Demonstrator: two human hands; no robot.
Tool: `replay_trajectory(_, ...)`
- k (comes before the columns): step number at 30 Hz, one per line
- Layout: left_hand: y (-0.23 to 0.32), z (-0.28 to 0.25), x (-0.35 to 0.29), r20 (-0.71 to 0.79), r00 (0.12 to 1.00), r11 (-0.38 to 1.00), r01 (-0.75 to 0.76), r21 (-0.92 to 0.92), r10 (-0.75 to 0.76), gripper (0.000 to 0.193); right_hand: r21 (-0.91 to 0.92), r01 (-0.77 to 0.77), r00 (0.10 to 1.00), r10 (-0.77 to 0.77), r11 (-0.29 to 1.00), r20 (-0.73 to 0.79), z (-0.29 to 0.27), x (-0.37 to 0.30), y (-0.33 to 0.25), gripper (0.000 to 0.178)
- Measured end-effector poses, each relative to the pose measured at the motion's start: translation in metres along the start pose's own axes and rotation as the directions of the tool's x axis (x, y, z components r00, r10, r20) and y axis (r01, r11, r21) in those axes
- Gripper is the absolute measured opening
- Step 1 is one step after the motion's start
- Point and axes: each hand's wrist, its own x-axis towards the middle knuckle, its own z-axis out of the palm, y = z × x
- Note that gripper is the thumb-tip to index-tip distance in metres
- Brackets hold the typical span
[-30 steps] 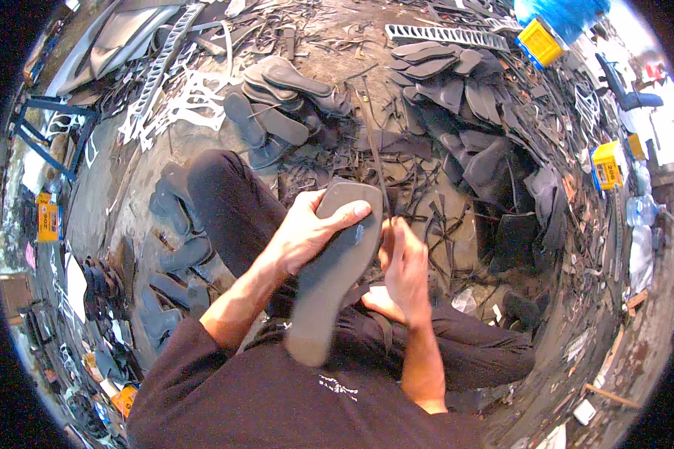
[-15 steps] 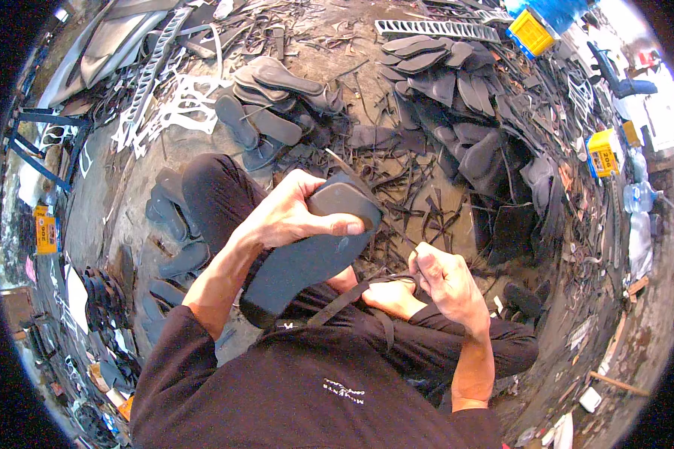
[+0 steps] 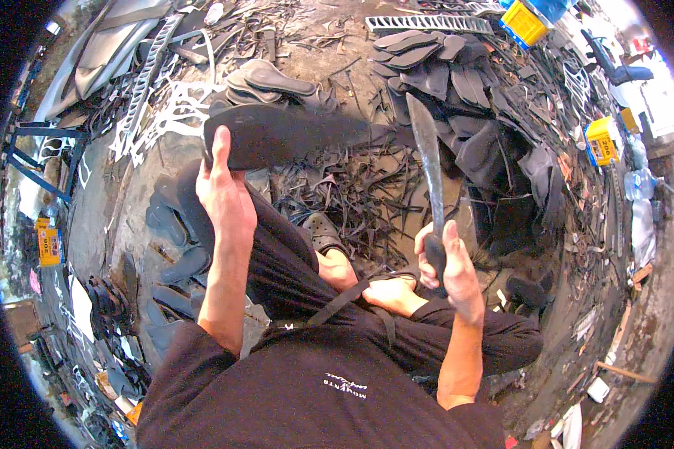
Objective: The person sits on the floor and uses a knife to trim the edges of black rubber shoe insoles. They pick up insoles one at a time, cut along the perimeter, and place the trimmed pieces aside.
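Observation:
My left hand grips a dark shoe sole by its near left end, thumb up over its edge. The sole is stretched out sideways above the floor ahead of me and is smeared by motion. In my right hand is a knife, my fingers wrapped round its dark handle. Its long, worn blade points up and away from me, apart from the sole. Below and between the hands lie thin black trimmings in a heap, beside my crossed legs and a dark clog.
More soles are stacked at the far left and far right; others lie left of my knee. White cut-out sheet scraps lie farther left. A yellow box and plastic bottles stand at the right.
My left hand has carried the sole forward and left from over my lap. The knife, mostly hidden behind the sole before, now stands upright in full view in my right hand.

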Motion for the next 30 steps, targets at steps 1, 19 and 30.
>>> replay_trajectory(1, -0.017, -0.016, 0.000, 0.089, 0.992, 0.989, 0.083, 0.119, -0.094, 0.032, -0.017, -0.010, 1.000, 0.010, 1.000, -0.016, 0.006, 0.002, 0.005, 0.067)
replay_trajectory(19, -0.051, -0.056, -0.089, 0.167, 0.874, 0.878, 0.473, -0.077, -0.457, 0.036, -0.626, 0.193, 0.962, -0.271, 0.755, -0.030, 0.092, -0.004, 0.053, 0.050)
replay_trajectory(30, -0.029, -0.104, -0.107, 0.183, 0.823, 0.843, 0.520, 0.139, -0.538, 0.034, -0.400, 0.156, 0.988, -0.134, 0.903, 0.084, 0.140, 0.105, 0.023, 0.066)
